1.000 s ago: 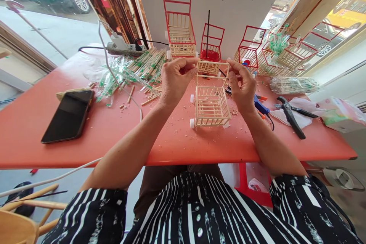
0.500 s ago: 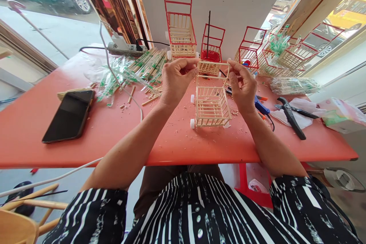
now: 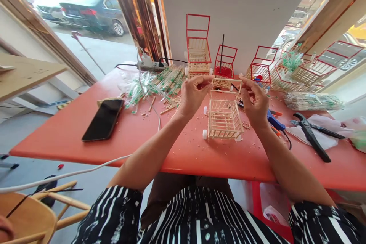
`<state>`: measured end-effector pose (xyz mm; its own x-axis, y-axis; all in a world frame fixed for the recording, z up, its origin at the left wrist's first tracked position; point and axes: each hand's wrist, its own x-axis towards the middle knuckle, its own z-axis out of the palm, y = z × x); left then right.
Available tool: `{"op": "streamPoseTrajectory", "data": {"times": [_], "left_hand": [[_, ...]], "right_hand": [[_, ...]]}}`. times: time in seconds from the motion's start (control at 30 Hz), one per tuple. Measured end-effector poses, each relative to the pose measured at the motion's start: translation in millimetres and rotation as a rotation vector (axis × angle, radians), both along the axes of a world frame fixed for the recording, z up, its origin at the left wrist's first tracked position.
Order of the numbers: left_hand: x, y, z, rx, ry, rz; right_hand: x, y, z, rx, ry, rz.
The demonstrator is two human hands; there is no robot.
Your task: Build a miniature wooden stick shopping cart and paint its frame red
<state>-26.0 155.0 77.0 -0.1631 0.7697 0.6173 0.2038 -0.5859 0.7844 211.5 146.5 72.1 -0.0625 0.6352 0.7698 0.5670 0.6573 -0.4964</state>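
— So, left hand?
— Pinched shut on the left end of the thin stick frame, above the wooden cart.
— And right hand?
— Fingertips closed on the frame's right end.
— Cart where?
— Standing on the red desk, near its front edge (white wheels down). Phone toward the left edge, black cutters toward the right.

The red table carries a cart between the fingers, a phone far left of them, pliers right.
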Motion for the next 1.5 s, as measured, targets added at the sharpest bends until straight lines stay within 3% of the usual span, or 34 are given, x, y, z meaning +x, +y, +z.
{"op": "streamPoseTrajectory", "data": {"times": [1.5], "left_hand": [[-0.1, -3.8, -4.4, -0.038, -0.021, 0.011]], "right_hand": [[-2.1, -6.8, 0.7, -0.047, 0.007, -0.017]]}}
